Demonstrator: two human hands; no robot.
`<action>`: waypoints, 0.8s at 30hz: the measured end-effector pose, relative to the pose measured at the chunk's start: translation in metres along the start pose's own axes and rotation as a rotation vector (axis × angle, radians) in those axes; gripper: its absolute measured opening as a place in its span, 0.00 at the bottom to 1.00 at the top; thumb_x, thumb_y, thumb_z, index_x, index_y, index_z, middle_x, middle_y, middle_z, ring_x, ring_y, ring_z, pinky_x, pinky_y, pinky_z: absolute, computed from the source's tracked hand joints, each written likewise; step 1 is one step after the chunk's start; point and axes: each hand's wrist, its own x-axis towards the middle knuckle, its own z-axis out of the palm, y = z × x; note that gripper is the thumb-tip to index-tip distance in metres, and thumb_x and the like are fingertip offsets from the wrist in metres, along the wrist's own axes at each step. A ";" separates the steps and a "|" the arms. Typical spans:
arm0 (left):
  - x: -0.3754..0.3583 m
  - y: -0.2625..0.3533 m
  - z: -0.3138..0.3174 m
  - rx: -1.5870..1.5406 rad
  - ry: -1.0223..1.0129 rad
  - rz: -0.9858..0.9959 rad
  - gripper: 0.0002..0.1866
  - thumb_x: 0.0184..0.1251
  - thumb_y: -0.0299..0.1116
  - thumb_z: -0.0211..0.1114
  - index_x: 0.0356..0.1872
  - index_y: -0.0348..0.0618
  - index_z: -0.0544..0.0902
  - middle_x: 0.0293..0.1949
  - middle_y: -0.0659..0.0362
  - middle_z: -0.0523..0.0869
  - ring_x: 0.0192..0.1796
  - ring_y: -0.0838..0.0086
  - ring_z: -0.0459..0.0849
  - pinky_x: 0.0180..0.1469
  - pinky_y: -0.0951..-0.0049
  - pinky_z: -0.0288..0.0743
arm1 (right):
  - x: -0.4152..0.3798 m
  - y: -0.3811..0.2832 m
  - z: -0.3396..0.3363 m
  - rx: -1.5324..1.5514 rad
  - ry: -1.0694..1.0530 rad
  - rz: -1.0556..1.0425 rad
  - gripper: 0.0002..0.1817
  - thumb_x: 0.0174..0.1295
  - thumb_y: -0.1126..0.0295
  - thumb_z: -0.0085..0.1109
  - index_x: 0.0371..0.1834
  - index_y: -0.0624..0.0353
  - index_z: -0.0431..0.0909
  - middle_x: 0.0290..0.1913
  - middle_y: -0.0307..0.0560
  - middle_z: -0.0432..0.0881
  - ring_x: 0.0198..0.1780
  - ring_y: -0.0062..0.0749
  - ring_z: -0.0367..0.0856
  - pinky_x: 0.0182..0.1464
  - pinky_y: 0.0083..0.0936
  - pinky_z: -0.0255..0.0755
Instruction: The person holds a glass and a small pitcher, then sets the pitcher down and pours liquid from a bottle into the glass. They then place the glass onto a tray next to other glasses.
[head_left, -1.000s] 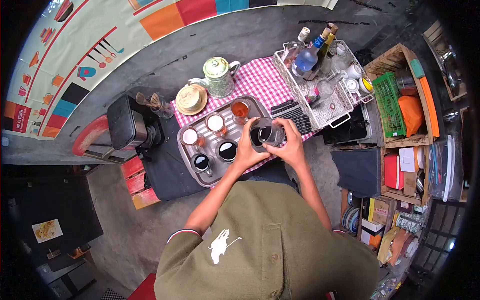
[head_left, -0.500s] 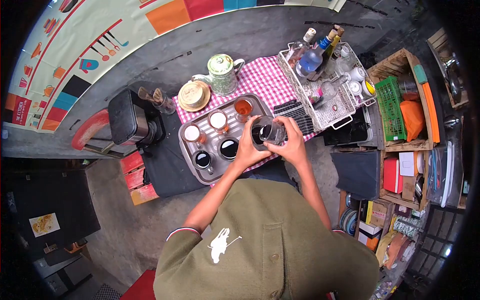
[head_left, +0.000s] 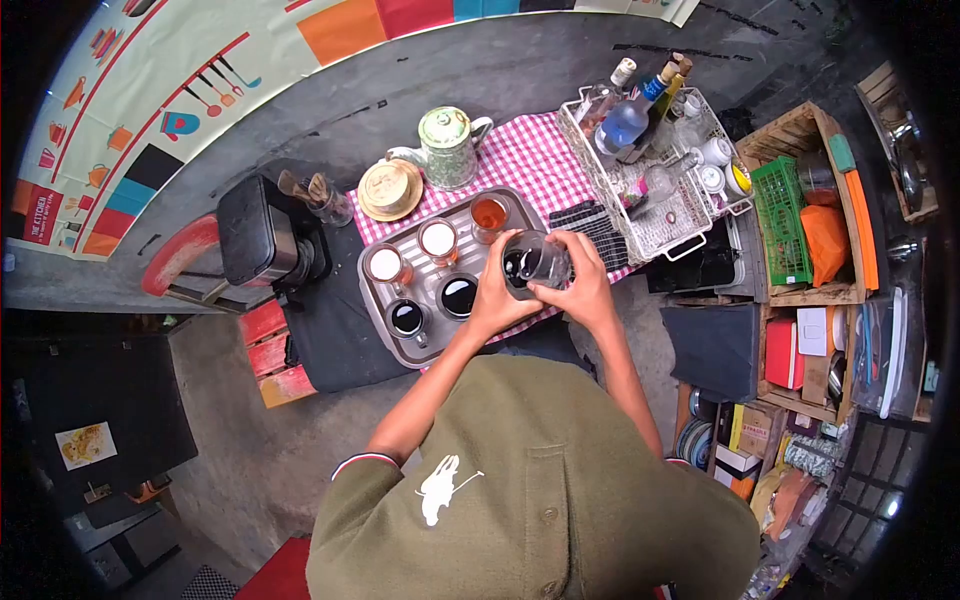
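Note:
Over the right end of the grey tray [head_left: 383, 335], my left hand [head_left: 497, 300] is wrapped round a glass of dark liquid [head_left: 516, 266]. My right hand [head_left: 580, 285] grips a clear glass [head_left: 549, 266], tilted against the rim of the dark one. Whether liquid passes between them is too small to tell. On the tray stand two glasses with pale tops [head_left: 438, 240] [head_left: 385, 264], a glass of amber liquid [head_left: 489, 213] and two cups of black liquid [head_left: 459, 296] [head_left: 407, 318].
Behind the tray are a green speckled pot [head_left: 449, 150] and a round lidded container [head_left: 388, 190]. A white wire basket [head_left: 668, 235] with bottles and cups stands to the right. A black appliance [head_left: 262, 235] and a jar of utensils [head_left: 330, 206] stand left.

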 end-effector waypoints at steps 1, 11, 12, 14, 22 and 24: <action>0.000 0.000 0.000 0.006 0.002 0.007 0.57 0.35 0.31 0.80 0.73 0.38 0.59 0.66 0.46 0.72 0.70 0.54 0.74 0.71 0.59 0.68 | 0.000 0.000 0.000 -0.003 0.000 0.000 0.36 0.38 0.69 0.80 0.56 0.62 0.75 0.50 0.50 0.79 0.52 0.42 0.80 0.57 0.35 0.74; 0.000 0.001 -0.001 -0.010 0.006 0.019 0.58 0.34 0.31 0.81 0.74 0.39 0.59 0.68 0.45 0.72 0.71 0.53 0.73 0.72 0.58 0.68 | 0.001 -0.001 0.000 -0.005 -0.010 -0.005 0.36 0.39 0.69 0.80 0.55 0.62 0.75 0.50 0.50 0.79 0.52 0.42 0.80 0.57 0.35 0.75; 0.000 0.001 -0.001 -0.005 0.009 0.025 0.58 0.34 0.31 0.81 0.74 0.39 0.59 0.68 0.46 0.72 0.71 0.53 0.73 0.72 0.58 0.68 | 0.001 -0.002 0.000 -0.006 -0.010 -0.006 0.36 0.39 0.69 0.80 0.55 0.62 0.75 0.50 0.50 0.79 0.52 0.42 0.80 0.57 0.35 0.75; -0.001 0.000 -0.001 -0.001 0.015 0.029 0.58 0.34 0.31 0.81 0.74 0.39 0.59 0.68 0.46 0.72 0.71 0.54 0.73 0.72 0.58 0.68 | 0.001 -0.002 0.000 -0.010 -0.012 -0.009 0.36 0.39 0.69 0.79 0.56 0.63 0.75 0.50 0.50 0.79 0.52 0.43 0.80 0.57 0.35 0.75; -0.002 -0.002 -0.002 0.001 0.017 0.010 0.58 0.34 0.33 0.81 0.73 0.37 0.59 0.68 0.45 0.72 0.71 0.53 0.73 0.73 0.58 0.67 | 0.001 -0.004 0.001 -0.004 -0.008 -0.028 0.37 0.39 0.69 0.79 0.56 0.62 0.75 0.50 0.50 0.79 0.52 0.43 0.80 0.57 0.36 0.75; -0.003 -0.003 -0.003 0.007 0.018 0.013 0.58 0.34 0.33 0.81 0.73 0.36 0.59 0.68 0.45 0.72 0.71 0.53 0.73 0.73 0.58 0.67 | 0.001 -0.004 0.002 -0.009 -0.014 -0.025 0.37 0.39 0.69 0.79 0.57 0.62 0.75 0.50 0.50 0.79 0.53 0.43 0.80 0.57 0.35 0.75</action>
